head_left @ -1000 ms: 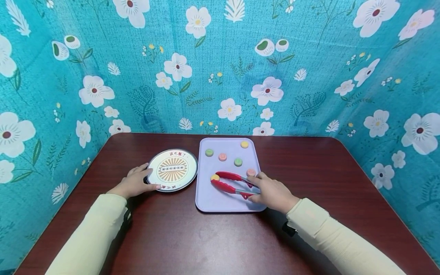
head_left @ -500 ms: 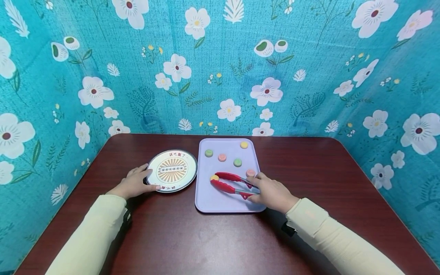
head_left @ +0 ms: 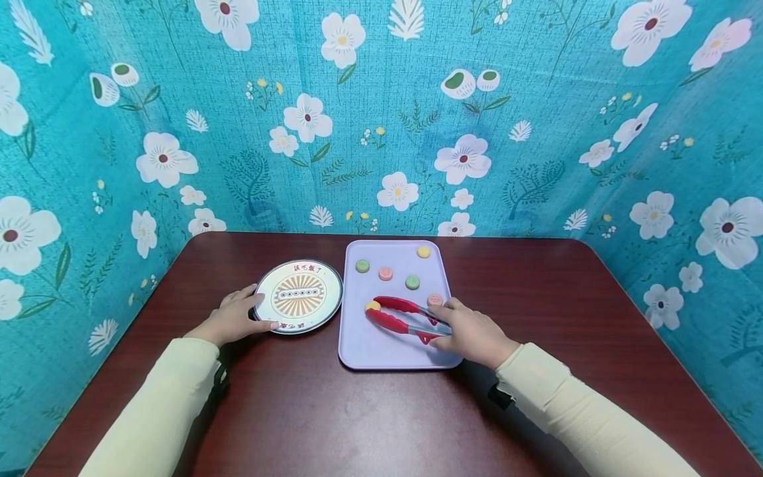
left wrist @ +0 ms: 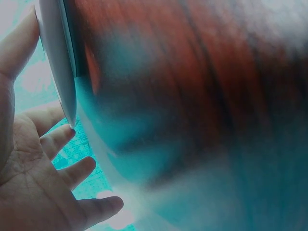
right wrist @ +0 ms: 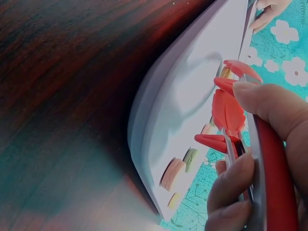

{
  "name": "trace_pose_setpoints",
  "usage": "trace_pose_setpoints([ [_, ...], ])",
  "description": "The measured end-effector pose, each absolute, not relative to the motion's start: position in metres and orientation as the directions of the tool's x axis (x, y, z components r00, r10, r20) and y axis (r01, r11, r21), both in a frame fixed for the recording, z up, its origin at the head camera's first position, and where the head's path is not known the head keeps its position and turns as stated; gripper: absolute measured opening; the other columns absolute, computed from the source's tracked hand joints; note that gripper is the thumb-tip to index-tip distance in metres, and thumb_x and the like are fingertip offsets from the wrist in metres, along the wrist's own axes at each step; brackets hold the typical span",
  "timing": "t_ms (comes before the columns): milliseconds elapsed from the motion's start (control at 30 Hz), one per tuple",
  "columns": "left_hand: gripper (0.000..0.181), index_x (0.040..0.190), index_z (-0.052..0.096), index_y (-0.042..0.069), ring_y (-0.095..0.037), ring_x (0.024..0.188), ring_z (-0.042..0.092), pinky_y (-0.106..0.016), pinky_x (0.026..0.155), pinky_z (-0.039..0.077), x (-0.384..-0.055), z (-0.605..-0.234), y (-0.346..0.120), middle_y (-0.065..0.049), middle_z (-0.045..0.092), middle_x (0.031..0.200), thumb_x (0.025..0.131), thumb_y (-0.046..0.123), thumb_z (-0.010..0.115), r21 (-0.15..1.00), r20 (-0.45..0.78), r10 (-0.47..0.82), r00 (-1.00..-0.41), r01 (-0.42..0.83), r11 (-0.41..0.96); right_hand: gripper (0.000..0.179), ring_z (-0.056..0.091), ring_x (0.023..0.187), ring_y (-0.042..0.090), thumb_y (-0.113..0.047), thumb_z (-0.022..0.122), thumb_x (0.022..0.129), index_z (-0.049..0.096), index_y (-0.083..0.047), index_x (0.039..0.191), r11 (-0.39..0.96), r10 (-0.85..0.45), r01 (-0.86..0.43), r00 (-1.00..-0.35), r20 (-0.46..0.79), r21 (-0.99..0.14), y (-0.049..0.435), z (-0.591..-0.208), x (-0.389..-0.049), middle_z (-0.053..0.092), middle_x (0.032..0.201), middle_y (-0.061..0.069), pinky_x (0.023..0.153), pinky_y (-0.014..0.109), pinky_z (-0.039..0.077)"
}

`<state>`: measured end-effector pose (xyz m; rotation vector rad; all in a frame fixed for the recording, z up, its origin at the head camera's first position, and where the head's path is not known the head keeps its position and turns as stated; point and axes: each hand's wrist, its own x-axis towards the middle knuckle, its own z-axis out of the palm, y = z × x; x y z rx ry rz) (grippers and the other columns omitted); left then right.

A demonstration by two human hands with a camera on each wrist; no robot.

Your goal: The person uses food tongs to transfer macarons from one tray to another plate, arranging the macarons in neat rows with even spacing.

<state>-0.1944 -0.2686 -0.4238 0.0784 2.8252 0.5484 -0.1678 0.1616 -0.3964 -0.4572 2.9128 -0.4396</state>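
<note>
L hand (head_left: 234, 317), fingers spread, touches plate (head_left: 300, 296), prob. to steady it; R hand (head_left: 475, 335) curls round tongs (head_left: 390, 322), yellow macaron (head_left: 372, 307) between their tips.

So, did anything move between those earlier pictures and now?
Nothing visibly changed. The right hand still holds the red tongs, tips at the nearer yellow macaron on the tray; the left hand stays at the rim of the plate. The other macarons lie as before.

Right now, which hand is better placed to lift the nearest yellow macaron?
Probably the right hand: it holds the red tongs, their tips at that yellow macaron, while the left hand touches the plate.
</note>
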Motion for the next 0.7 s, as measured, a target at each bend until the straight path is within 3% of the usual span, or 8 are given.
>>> trace_pose_setpoints([
  [333,0.101,0.146,0.034,-0.005,-0.052,0.137,0.013,-0.074,0.102,0.022,-0.195,-0.425,-0.27,-0.029,0.019,0.154,0.077,0.06,0.07,0.382,-0.248,0.095,-0.964,-0.008,0.924,0.078,0.049,0.069,0.015,-0.035,0.084,0.074,0.05,-0.017,0.142,0.902,-0.312,-0.26,-0.945,-0.103,-0.345,0.163,-0.393,-0.169,0.053,0.099,0.006,0.05,0.025,0.044],
  [700,0.101,0.146,0.033,-0.005,-0.052,0.136,0.013,-0.075,0.101,0.021,-0.196,-0.425,-0.27,-0.029,0.018,0.154,0.077,0.058,0.071,0.386,-0.256,0.095,-0.962,-0.012,0.922,0.075,0.051,0.077,0.016,-0.033,0.084,0.074,0.053,-0.014,0.14,0.895,-0.312,-0.267,-0.947,-0.075,-0.358,0.164,-0.387,-0.172,0.055,0.104,0.008,0.052,0.024,0.046],
])
